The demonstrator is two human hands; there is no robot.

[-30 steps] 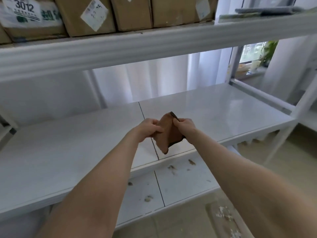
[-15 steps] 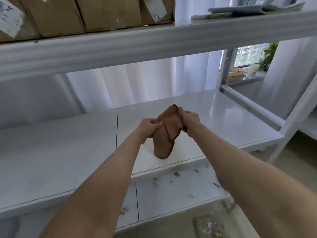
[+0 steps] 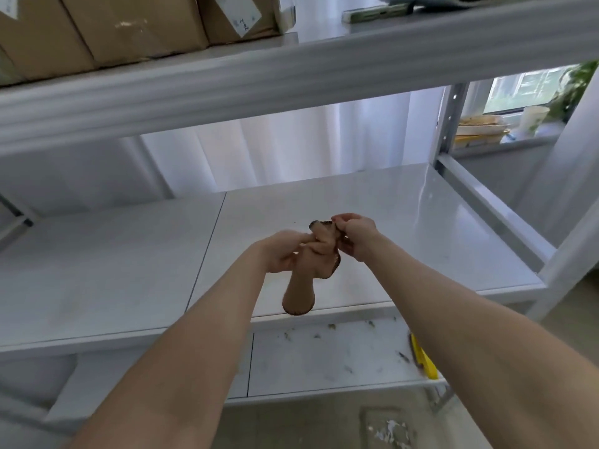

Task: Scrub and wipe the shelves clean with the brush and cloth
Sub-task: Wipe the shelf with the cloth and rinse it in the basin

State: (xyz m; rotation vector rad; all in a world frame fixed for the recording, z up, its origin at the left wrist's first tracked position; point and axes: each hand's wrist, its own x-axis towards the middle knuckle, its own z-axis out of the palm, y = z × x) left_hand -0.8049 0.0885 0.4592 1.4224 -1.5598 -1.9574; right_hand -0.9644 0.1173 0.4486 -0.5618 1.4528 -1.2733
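Note:
A brown cloth [image 3: 299, 291] hangs bunched in the air above the front of the white middle shelf [image 3: 405, 222]. My left hand [image 3: 285, 251] grips its middle part with curled fingers. My right hand [image 3: 355, 234] pinches its upper end, just to the right of the left hand. The loose lower end of the cloth dangles over the shelf's front edge. A yellow object [image 3: 424, 361], perhaps the brush, lies at the right end of the lower shelf [image 3: 324, 361], partly hidden by my right forearm.
The lower shelf carries scattered dirt specks [image 3: 317, 335]. Cardboard boxes [image 3: 136, 24] stand on the top shelf [image 3: 291, 69]. A white upright post [image 3: 564, 241] rises at the right. White curtains hang behind; a windowsill with a cup [image 3: 534, 119] is far right.
The cloth has been gathered from a spread fold into a narrow twisted bundle, and both hands have drawn closer together. The view has shifted right, bringing a yellow object into sight.

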